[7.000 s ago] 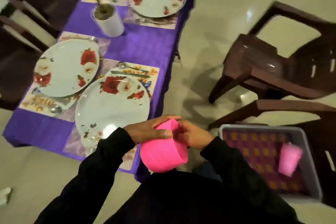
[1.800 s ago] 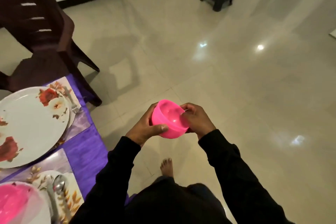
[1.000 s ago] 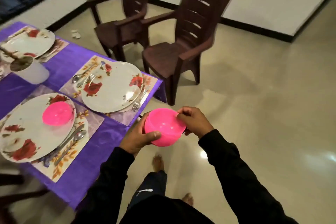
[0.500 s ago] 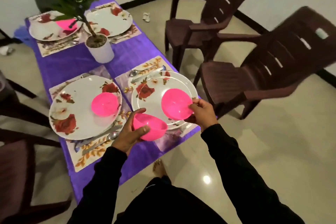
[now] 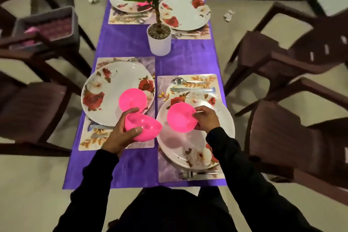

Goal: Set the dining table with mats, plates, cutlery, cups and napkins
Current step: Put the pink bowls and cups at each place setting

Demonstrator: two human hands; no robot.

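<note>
1. My right hand (image 5: 206, 119) has its fingers (image 5: 197, 112) curled round the rim of a pink bowl (image 5: 180, 117), gripping it over the near right plate (image 5: 197, 143) — whether the bowl's base touches the plate I cannot tell.
2. My left hand (image 5: 122, 132) grips a second pink bowl (image 5: 144, 128), thumb over its near side and fingers on the far rim; it is tilted and held above the gap between the two near mats.
3. A third pink bowl (image 5: 132, 100) sits on the near left plate (image 5: 111, 92), just beyond my left fingers.
4. The near right plate lies on a flowered mat (image 5: 165, 165), with a spoon (image 5: 180, 81) and a knife (image 5: 190, 90) on the mat's far side and a fork (image 5: 188, 173) on the near side.
5. The near left plate lies on its own mat (image 5: 90, 141), cutlery partly under the plate's near edge.
6. All of this rests on a bench covered by a purple cloth (image 5: 131, 43), with a potted plant (image 5: 160, 41) near the middle.
7. Beyond the pot are two more plates on mats — the far left plate (image 5: 120, 2) shows something pink behind the leaves, the far right plate (image 5: 184, 13) has a fork beside it.
8. Brown chairs (image 5: 282, 58) stand on both sides; a grey tray (image 5: 47, 26) sits on the far left one.
</note>
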